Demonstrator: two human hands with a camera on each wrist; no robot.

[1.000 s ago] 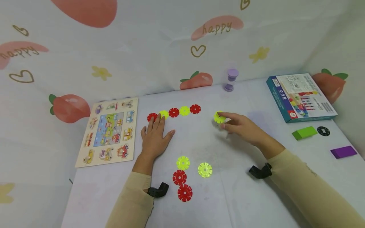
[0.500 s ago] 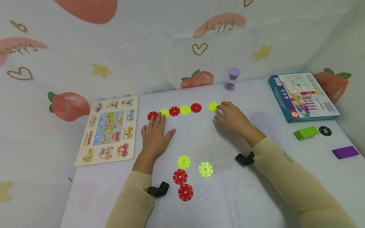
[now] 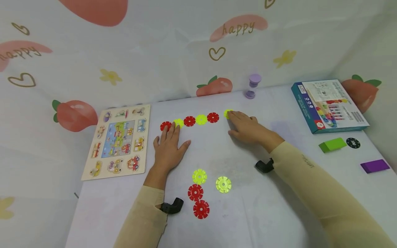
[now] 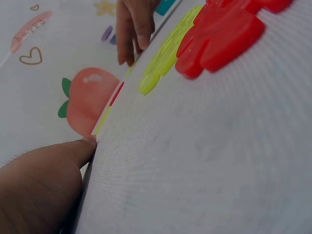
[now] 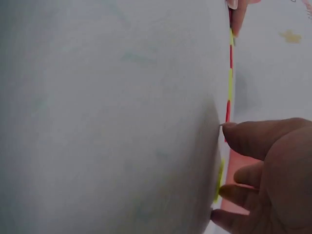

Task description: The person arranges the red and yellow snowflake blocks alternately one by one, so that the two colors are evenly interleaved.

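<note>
Fingertips of my right hand (image 3: 246,128) rest on a yellow-green notched plastic disc (image 3: 226,114), covering part of it, at the right end of a row of similar discs. A small gap separates that disc from a red disc (image 3: 213,117). Leftward the row alternates: a yellow disc (image 3: 201,119), a red disc (image 3: 189,121), then the two at my left fingertips. My left hand (image 3: 167,151) lies flat with fingers spread, its tips on the leftmost red disc (image 3: 165,125) and its yellow neighbour (image 3: 179,122).
Nearer me lie two yellow discs, one at the right (image 3: 223,184), and two red discs, the lower one closest (image 3: 201,209). A picture puzzle board (image 3: 118,137) lies left. Rightward are a box (image 3: 332,105), green block (image 3: 333,145), black chip (image 3: 353,143), purple block (image 3: 375,166); an hourglass (image 3: 252,86) stands behind.
My right hand has carried the yellow disc left and away from me to the row's end; its fingers went from pinching the disc to lying on it. My left hand has stayed put.
</note>
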